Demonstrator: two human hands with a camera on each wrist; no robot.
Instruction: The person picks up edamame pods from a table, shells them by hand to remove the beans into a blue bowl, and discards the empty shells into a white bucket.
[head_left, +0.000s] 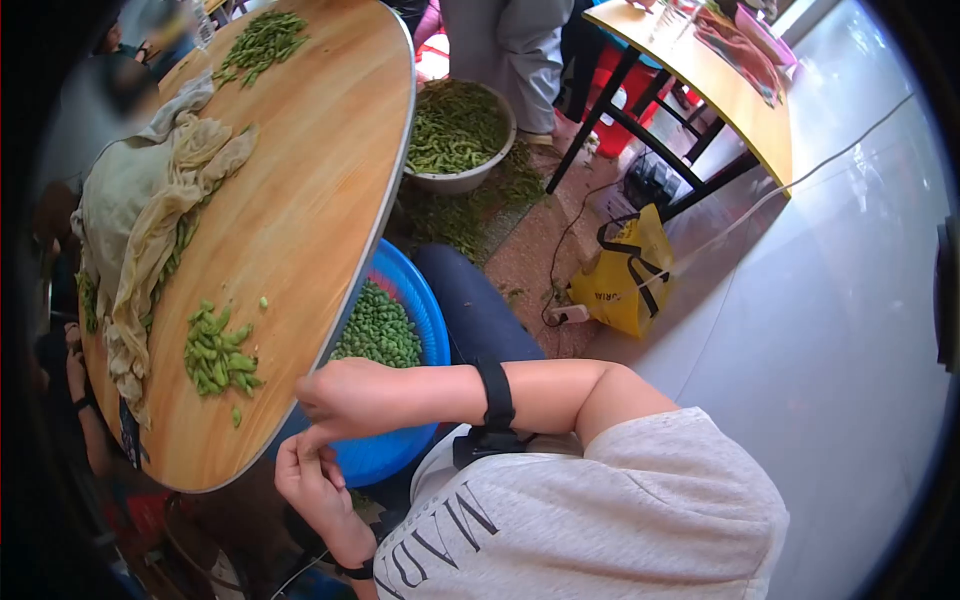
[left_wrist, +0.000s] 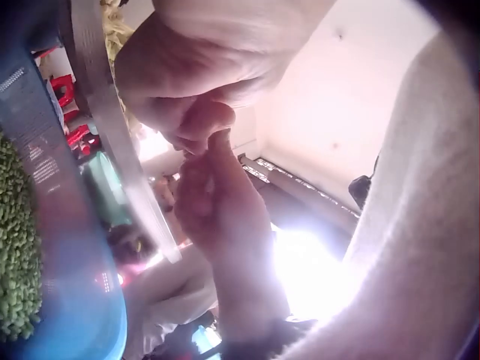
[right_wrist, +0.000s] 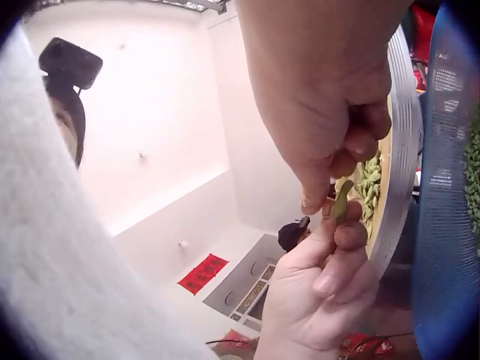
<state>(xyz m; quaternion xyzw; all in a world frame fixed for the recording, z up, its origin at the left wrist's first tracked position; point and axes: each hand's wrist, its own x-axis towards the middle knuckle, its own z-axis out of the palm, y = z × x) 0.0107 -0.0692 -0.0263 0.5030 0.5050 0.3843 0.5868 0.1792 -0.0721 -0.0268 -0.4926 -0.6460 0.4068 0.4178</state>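
My left hand [head_left: 318, 490] [right_wrist: 319, 281] pinches a green pod [right_wrist: 343, 202] between thumb and fingers, its curved tip pointing up in the right wrist view. Just above it, my right hand [head_left: 355, 395] [right_wrist: 322, 97] has its fingers curled and its thumb tip close to the left fingertips; whether it grips the pod too is unclear. In the left wrist view the two hands' fingertips meet and hide the pod. Both hands are by the table edge, over a blue basket [head_left: 435, 330] of shelled green beans [head_left: 378, 330]. A small pile of pods [head_left: 218, 352] lies on the round wooden table [head_left: 290, 230].
Cloths [head_left: 150, 210] cover more pods on the table, with another pod pile [head_left: 262, 45] at its far end. Beyond the basket, a white basin [head_left: 460, 180] of pods stands on the floor among loose greens. A yellow bag [head_left: 630, 275] and second table [head_left: 700, 60] are at the right.
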